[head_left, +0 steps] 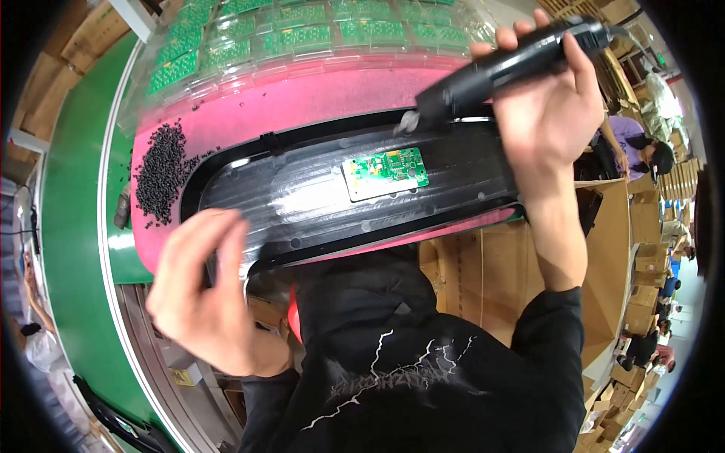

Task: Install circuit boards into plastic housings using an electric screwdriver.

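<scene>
My right hand (551,113) grips a black electric screwdriver (491,75), its fingers around the body. The driver's blurred grey tip hangs over the far side of a long black plastic housing (302,234). Inside the housing, right of its middle, lies a green circuit board (387,172) with small parts on it. My left hand (204,294) is over the housing's near left end, smeared by motion. Its thumb and forefinger curl together in a pinch; whatever is between the tips is too small or blurred to see.
A pile of small black screws (160,177) sits on the pink mat (317,90), left of the housing. Clear trays of green boards (302,34) stand behind. A dark small object (122,209) lies on the green tabletop (75,189). Cardboard boxes (529,279) stand at right.
</scene>
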### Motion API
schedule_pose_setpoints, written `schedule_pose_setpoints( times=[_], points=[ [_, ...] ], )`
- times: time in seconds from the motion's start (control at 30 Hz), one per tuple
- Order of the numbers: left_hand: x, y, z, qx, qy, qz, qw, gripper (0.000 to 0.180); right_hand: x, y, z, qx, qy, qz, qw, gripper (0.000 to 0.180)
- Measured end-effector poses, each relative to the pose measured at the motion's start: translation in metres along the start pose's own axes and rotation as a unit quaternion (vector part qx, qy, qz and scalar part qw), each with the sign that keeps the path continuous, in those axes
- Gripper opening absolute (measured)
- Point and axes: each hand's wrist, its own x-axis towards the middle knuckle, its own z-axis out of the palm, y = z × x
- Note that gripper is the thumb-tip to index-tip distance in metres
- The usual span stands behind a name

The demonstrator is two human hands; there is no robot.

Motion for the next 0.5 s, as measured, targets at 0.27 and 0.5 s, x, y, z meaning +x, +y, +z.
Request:
schedule_pose_setpoints(
  times=[0.27,0.5],
  points=[
    [0.009,0.012,0.069,-0.322,-0.2,-0.079,0.922,0.015,-0.035,0.026,0.041,0.088,-0.012,0.01,0.996,0.05],
    [0.006,0.002,0.067,-0.419,-0.177,-0.16,0.876,0.009,-0.039,0.012,0.047,0.049,-0.078,-0.081,0.992,0.061]
  ],
)
